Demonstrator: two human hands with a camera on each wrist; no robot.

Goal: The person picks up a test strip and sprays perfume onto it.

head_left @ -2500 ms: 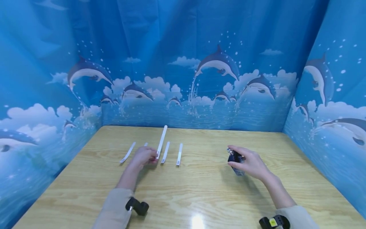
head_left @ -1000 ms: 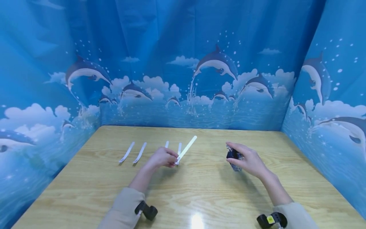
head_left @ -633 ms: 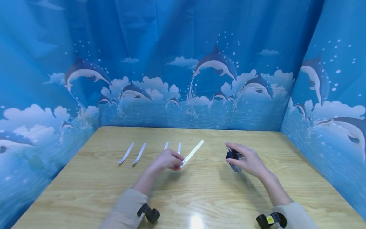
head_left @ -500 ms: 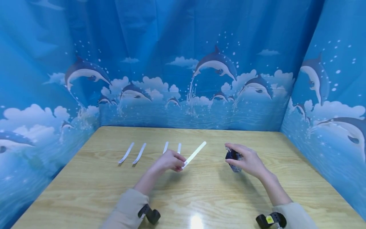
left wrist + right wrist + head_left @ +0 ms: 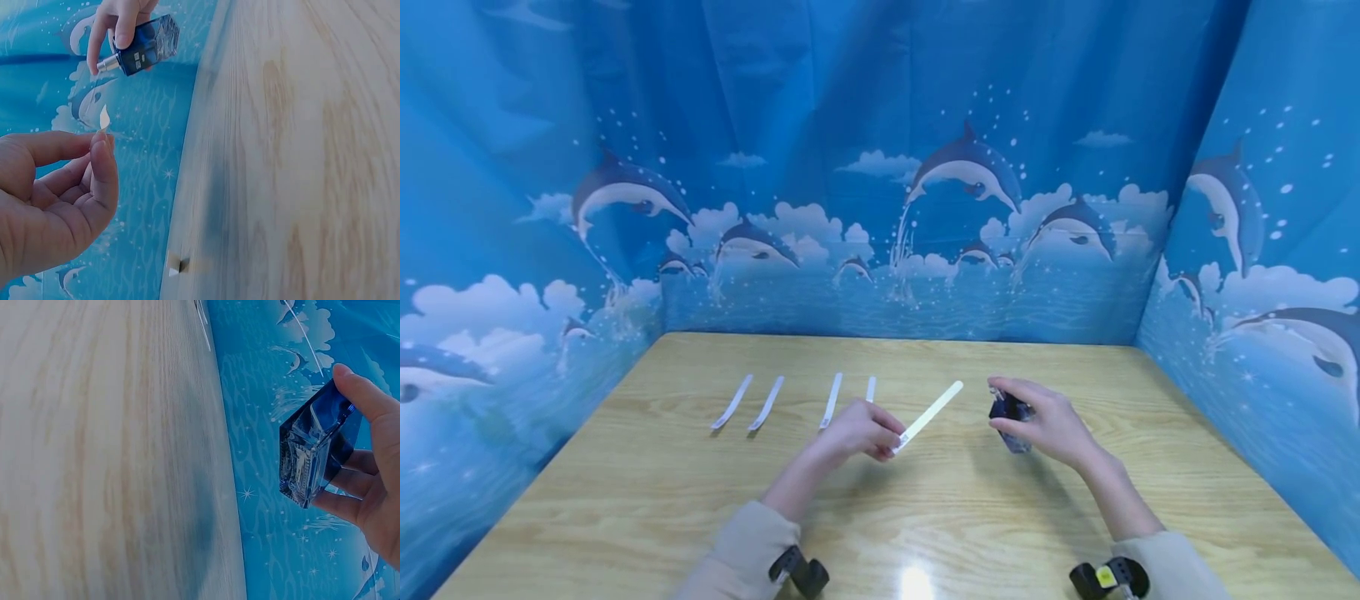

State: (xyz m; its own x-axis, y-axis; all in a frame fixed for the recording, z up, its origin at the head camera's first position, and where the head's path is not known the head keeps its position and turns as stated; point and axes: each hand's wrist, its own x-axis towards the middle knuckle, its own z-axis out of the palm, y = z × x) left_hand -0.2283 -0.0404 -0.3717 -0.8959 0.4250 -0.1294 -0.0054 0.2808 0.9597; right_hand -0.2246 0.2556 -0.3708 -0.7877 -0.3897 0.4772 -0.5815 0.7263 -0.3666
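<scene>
My left hand (image 5: pixel 867 431) pinches the near end of a pale paper test strip (image 5: pixel 934 412) between thumb and fingers. The strip slants up to the right, above the table. In the left wrist view the strip (image 5: pixel 105 117) appears curved and foreshortened. My right hand (image 5: pixel 1051 419) grips a dark blue glass perfume bottle (image 5: pixel 1011 410), its index finger at the silver sprayer top. In the left wrist view the bottle (image 5: pixel 145 47) lies tilted, with the sprayer (image 5: pixel 107 63) toward the strip; the two are apart. The right wrist view shows the bottle's faceted glass base (image 5: pixel 303 465).
Several more white strips lie in a row on the wooden table (image 5: pixel 970 517), among them a far-left strip (image 5: pixel 732 402), a second strip (image 5: pixel 766 403) and a third (image 5: pixel 831 400). My left hand partly covers another strip (image 5: pixel 870 389). A blue dolphin-print curtain (image 5: pixel 880 167) surrounds the table.
My left hand has moved right past the row with the strip, which now leans further right and nearer the bottle. My right hand holds the bottle in almost the same place.
</scene>
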